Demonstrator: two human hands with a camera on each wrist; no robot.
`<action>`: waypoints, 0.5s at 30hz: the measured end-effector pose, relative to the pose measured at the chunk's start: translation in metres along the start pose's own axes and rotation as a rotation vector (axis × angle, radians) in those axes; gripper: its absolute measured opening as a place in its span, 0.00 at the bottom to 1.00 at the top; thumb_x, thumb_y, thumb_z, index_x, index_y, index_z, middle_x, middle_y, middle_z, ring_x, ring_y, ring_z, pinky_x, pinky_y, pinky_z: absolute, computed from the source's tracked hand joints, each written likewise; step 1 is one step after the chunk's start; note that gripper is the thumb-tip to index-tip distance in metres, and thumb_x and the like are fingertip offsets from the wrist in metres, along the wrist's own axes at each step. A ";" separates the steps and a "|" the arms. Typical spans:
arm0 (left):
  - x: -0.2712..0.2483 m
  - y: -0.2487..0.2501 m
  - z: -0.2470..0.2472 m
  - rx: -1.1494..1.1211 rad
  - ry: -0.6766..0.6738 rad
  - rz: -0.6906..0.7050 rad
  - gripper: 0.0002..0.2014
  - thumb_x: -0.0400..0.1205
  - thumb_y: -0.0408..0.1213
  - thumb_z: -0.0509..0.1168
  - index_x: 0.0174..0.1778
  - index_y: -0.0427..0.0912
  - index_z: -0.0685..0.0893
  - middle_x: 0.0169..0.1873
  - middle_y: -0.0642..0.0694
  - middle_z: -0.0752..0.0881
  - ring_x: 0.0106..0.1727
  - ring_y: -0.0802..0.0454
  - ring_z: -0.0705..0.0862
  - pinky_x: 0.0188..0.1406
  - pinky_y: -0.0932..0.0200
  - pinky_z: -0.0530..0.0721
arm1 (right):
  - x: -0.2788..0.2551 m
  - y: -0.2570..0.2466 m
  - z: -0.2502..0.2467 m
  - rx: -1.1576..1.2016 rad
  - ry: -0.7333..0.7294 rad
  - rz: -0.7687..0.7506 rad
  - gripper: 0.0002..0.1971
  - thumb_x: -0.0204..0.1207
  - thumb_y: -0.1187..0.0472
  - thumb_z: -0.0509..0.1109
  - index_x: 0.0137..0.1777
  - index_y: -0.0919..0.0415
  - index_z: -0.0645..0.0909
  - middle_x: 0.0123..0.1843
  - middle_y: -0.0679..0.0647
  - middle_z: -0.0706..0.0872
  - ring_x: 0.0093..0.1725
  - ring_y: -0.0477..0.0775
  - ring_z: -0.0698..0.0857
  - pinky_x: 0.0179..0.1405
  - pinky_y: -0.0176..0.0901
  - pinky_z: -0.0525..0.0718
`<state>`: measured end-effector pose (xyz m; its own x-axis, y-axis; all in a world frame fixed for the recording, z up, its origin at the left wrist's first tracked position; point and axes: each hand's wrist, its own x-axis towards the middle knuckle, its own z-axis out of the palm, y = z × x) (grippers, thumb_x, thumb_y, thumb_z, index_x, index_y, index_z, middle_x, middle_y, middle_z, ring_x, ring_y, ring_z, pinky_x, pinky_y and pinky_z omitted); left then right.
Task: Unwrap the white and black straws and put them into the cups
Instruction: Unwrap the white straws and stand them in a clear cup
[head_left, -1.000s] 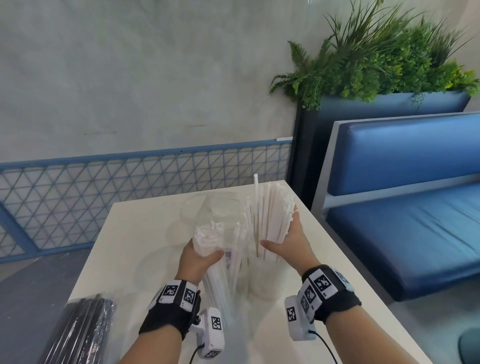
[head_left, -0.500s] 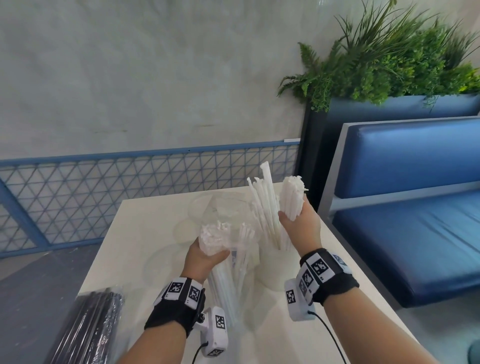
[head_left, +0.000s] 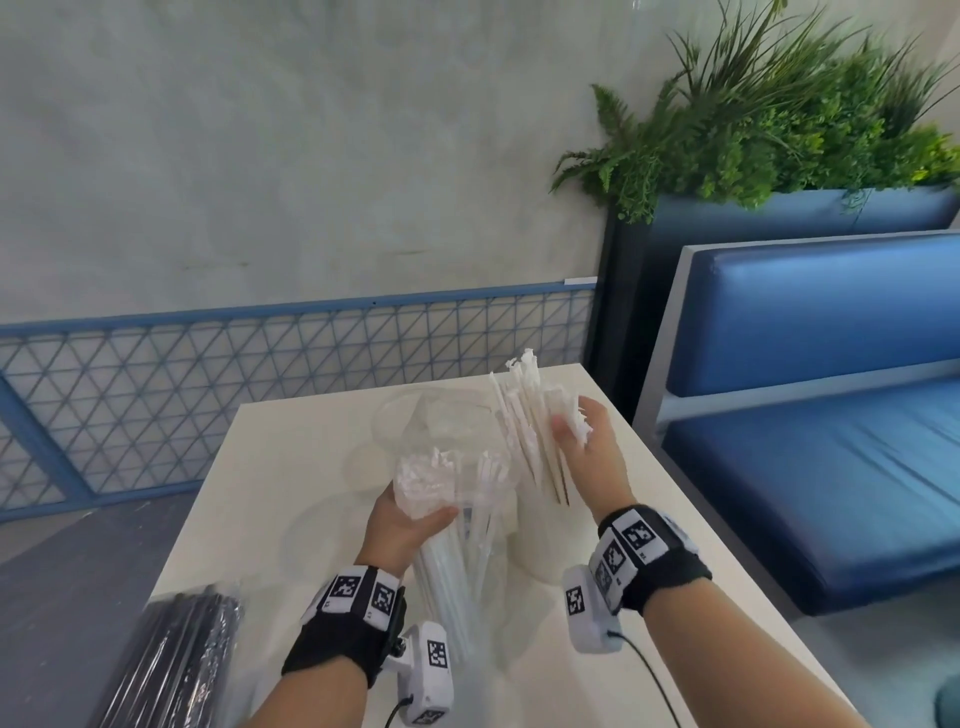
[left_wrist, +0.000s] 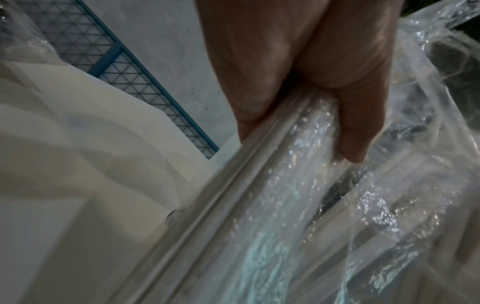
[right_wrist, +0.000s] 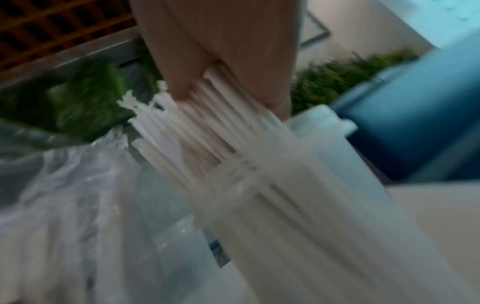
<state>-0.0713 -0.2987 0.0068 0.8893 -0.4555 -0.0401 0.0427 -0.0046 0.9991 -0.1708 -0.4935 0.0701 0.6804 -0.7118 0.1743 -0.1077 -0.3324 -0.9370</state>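
Observation:
My left hand (head_left: 415, 506) grips a clear plastic bag (head_left: 441, 478) with several white straws in it, held upright over the table. In the left wrist view my left hand (left_wrist: 298, 144) curls round the bag (left_wrist: 285, 205). My right hand (head_left: 574, 423) holds a bundle of loose white straws (head_left: 530, 431) near their top ends. These straws lean left and stand in a white cup (head_left: 535, 540). The right wrist view shows my right hand (right_wrist: 228, 100) pinching the straws (right_wrist: 207, 139) above the cup (right_wrist: 285, 226). A wrapped pack of black straws (head_left: 171, 665) lies at the table's near left corner.
A clear cup (head_left: 431, 421) stands behind the bag on the cream table (head_left: 270, 467). A blue bench (head_left: 831, 467) runs along the right, with a planter (head_left: 779, 218) behind it. A blue mesh railing (head_left: 208, 374) lines the wall past the table's far edge.
My right hand slid up the white straws from their middle to near their top ends, and the bundle now leans left. My left hand with the bag has barely moved.

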 end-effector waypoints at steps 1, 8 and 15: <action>0.001 -0.001 -0.001 -0.007 0.002 0.003 0.37 0.47 0.48 0.80 0.54 0.45 0.84 0.52 0.42 0.89 0.56 0.43 0.87 0.62 0.42 0.83 | -0.004 0.004 0.000 0.077 0.070 -0.016 0.25 0.78 0.51 0.65 0.73 0.54 0.65 0.69 0.50 0.74 0.69 0.54 0.76 0.65 0.47 0.74; 0.004 -0.005 -0.010 -0.067 0.056 0.009 0.33 0.50 0.41 0.81 0.53 0.41 0.84 0.51 0.40 0.89 0.55 0.42 0.87 0.62 0.44 0.82 | -0.026 0.017 0.008 -0.135 -0.114 -0.038 0.52 0.64 0.60 0.81 0.81 0.53 0.49 0.80 0.53 0.60 0.77 0.52 0.67 0.67 0.35 0.64; 0.004 -0.003 -0.002 -0.092 0.052 0.024 0.35 0.46 0.45 0.81 0.52 0.43 0.85 0.50 0.41 0.89 0.54 0.42 0.88 0.60 0.45 0.83 | -0.006 0.007 0.033 -0.298 0.121 -0.016 0.58 0.59 0.49 0.83 0.81 0.46 0.46 0.84 0.57 0.46 0.82 0.60 0.54 0.75 0.62 0.66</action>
<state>-0.0670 -0.2985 0.0041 0.9131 -0.4073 -0.0192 0.0607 0.0891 0.9942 -0.1517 -0.4714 0.0531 0.5947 -0.7675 0.2393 -0.3174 -0.4977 -0.8072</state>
